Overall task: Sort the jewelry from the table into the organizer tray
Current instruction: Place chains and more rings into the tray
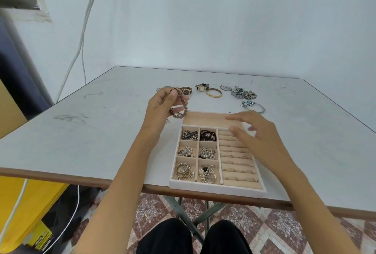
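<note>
Just beyond the far-left corner of the organizer tray point(215, 190), you are holding a brown beaded bracelet point(181, 103) in the air, above the table point(97, 131) and not yet inside any compartment. Your left hand point(161, 109) is gripping it: thumb and fingertips are pinching the top of the loop, and the rest is hanging down across the palm.

Progress, judged from the layout:
- All six small square compartments on the tray's left side are holding mixed pieces: chains, dark bands, pearl clusters and gold rings.
- The ring rolls point(238, 165) on the right side are carrying several rings.
- The long compartment point(205, 119) along the far edge is showing only bare lining and is probably waiting for the larger pieces.

Items lying on the table behind the tray, and so left to sort: a dark-faced watch point(186, 91), a light-faced watch point(202, 87), a gold bangle point(214, 93), a heap of silver chains point(244, 93) and a bracelet with blue charms point(253, 105). The task is looking well past halfway.

Your right hand point(260, 134) is hovering open over the far end of the ring rolls, fingers spread and holding nothing. It is blurred, so you cannot tell whether it is touching the tray
</note>
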### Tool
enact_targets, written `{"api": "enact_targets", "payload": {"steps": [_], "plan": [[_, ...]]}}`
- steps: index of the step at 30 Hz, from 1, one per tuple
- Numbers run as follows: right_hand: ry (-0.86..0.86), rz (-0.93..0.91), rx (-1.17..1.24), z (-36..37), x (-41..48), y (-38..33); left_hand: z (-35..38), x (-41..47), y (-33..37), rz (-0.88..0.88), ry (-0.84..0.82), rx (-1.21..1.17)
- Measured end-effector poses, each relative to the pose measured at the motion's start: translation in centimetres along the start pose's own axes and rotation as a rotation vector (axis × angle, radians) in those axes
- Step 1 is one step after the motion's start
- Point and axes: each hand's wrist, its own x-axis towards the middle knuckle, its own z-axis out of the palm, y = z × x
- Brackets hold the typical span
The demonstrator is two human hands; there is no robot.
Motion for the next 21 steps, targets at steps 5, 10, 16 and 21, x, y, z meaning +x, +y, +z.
{"api": "enact_targets", "payload": {"steps": [5, 10, 16, 21], "plan": [[-0.128, 0.205, -0.355, -1.5, -2.7, 2.7, 0.1, -0.2, 0.2, -0.017, -0.014, 0.004], [-0.261, 0.267, -0.495, -1.6, -3.3, 3.3, 0.1, 0.0, 0.2, -0.051, -0.031, 0.024], [-0.287, 0.251, -0.590, -1.5, -3.2, 3.5, -0.1, -1.4, 0.3, -0.094, -0.092, 0.010], [-0.277, 0.238, -0.606, -1.4, -3.3, 3.4, 0.7, -3.8, 1.5, -0.061, -0.231, -0.029]]}}
